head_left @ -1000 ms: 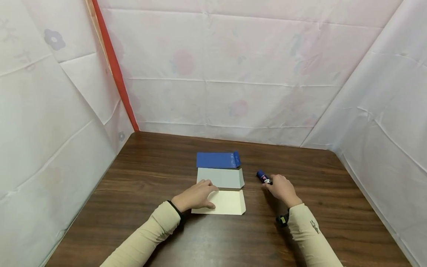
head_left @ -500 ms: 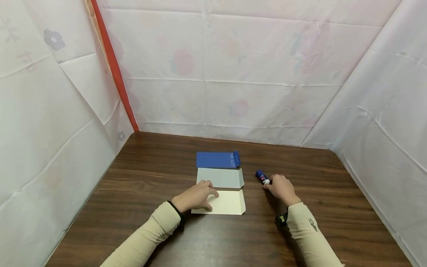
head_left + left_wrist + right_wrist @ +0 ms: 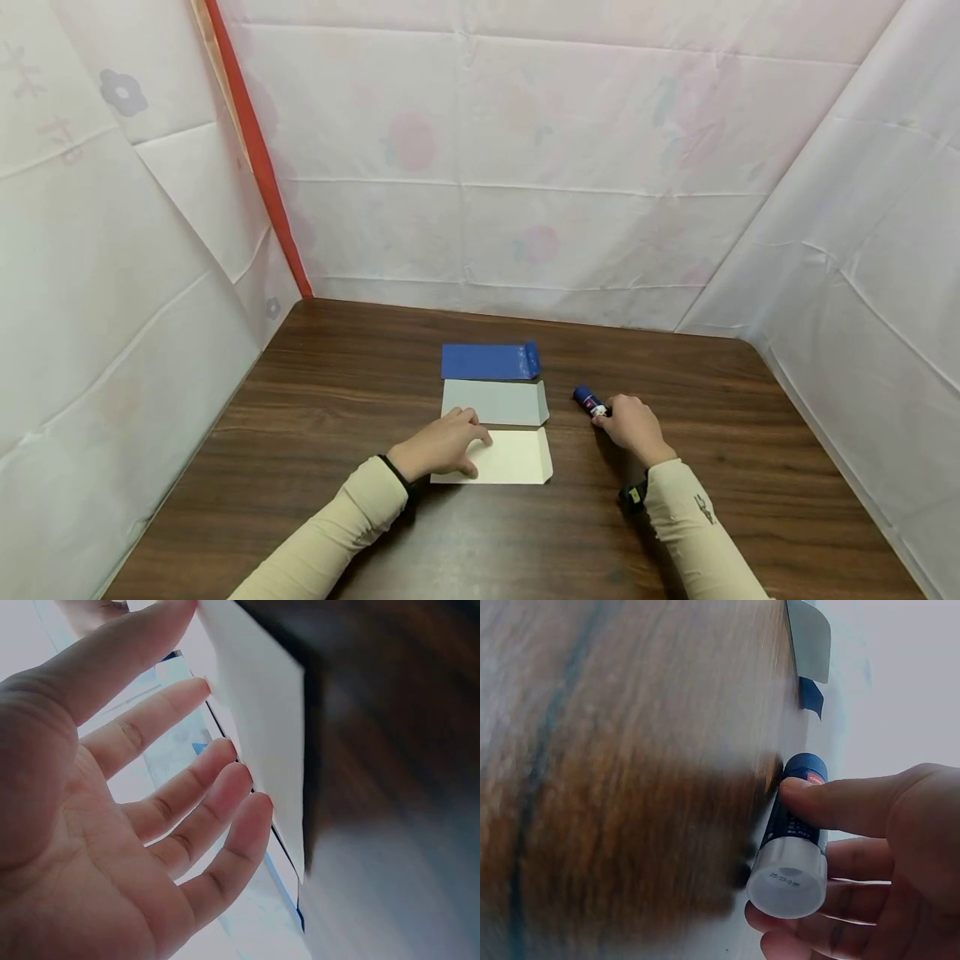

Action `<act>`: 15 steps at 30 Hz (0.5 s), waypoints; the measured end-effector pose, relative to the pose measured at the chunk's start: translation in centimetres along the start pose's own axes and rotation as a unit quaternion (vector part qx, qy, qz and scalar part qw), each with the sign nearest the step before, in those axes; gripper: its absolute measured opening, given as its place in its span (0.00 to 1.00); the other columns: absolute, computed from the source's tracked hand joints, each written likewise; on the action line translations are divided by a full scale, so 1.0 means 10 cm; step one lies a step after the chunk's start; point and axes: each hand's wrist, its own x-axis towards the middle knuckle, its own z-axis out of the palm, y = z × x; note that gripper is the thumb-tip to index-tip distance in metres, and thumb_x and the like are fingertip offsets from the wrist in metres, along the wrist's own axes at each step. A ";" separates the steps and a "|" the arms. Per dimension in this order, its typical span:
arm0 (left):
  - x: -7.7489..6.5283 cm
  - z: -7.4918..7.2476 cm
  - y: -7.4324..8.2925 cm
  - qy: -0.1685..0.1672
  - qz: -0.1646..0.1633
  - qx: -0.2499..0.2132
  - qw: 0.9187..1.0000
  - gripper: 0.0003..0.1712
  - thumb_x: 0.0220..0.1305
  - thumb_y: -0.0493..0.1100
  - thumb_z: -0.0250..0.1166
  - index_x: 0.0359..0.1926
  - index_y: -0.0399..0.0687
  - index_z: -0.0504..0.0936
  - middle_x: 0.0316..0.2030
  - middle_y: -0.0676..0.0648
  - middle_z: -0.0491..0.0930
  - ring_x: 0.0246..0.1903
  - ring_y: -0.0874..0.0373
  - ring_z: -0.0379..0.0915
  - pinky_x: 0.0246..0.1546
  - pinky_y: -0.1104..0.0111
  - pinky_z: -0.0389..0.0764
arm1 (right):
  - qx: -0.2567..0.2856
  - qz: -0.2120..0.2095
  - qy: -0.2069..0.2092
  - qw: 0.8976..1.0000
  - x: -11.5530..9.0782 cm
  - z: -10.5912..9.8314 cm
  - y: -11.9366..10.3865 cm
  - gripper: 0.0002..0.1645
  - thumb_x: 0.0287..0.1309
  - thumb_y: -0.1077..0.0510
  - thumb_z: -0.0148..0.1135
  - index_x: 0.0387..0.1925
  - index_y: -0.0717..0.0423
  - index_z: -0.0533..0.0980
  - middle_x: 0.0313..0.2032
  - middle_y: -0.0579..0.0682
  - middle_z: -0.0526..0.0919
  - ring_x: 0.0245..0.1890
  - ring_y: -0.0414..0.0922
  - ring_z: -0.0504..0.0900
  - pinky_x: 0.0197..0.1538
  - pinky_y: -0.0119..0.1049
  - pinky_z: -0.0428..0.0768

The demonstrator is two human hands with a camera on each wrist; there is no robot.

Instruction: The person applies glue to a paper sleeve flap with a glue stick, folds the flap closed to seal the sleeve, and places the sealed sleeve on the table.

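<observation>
My left hand [image 3: 441, 442] rests over the left part of a cream envelope [image 3: 516, 458], thumb and fingers spread. In the left wrist view its fingers [image 3: 214, 791] are loosely bent, with fingertips right at the edge of the pale paper. Beyond it lie a grey envelope [image 3: 498, 402] and, farthest back, a blue envelope [image 3: 483, 362], all with their flaps to the right. My right hand [image 3: 633, 425] holds a glue stick [image 3: 587, 398] between thumb and fingers, close over the table. The right wrist view shows its blue cap pointing away and its white base [image 3: 786, 889] toward the camera.
A dark wood-grain table [image 3: 322, 400] carries everything. White patterned sheets [image 3: 465, 233] hang behind it and along both sides. A red strip [image 3: 262, 158] runs down the back left corner.
My right hand and the glue stick have shifted very slightly left. The left thumb has drawn a little to the left; the envelopes stay where they were.
</observation>
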 end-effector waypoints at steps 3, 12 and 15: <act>0.00 0.00 0.01 0.002 0.003 -0.001 1.000 0.27 0.47 0.50 0.78 0.49 0.49 0.85 0.42 0.49 0.76 0.39 0.56 0.67 0.40 0.69 0.73 | 0.005 -0.003 0.005 1.000 0.00 0.00 0.00 0.23 0.59 0.50 0.66 0.48 0.65 0.81 0.34 0.58 0.84 0.24 0.46 0.75 0.26 0.37 0.72; -0.01 -0.02 0.02 0.001 0.001 0.002 1.000 0.26 0.48 0.50 0.78 0.49 0.49 0.85 0.42 0.49 0.76 0.40 0.55 0.68 0.40 0.68 0.74 | 0.019 -0.005 0.020 1.000 0.00 0.01 0.01 0.25 0.59 0.50 0.66 0.50 0.66 0.80 0.36 0.60 0.85 0.25 0.46 0.75 0.28 0.39 0.73; -0.02 -0.02 0.03 0.001 0.001 0.001 1.000 0.26 0.48 0.50 0.78 0.49 0.48 0.84 0.43 0.48 0.76 0.41 0.55 0.68 0.41 0.68 0.75 | 0.022 -0.008 0.024 0.999 0.00 0.00 0.01 0.25 0.60 0.50 0.66 0.51 0.66 0.80 0.37 0.60 0.85 0.25 0.46 0.74 0.28 0.38 0.72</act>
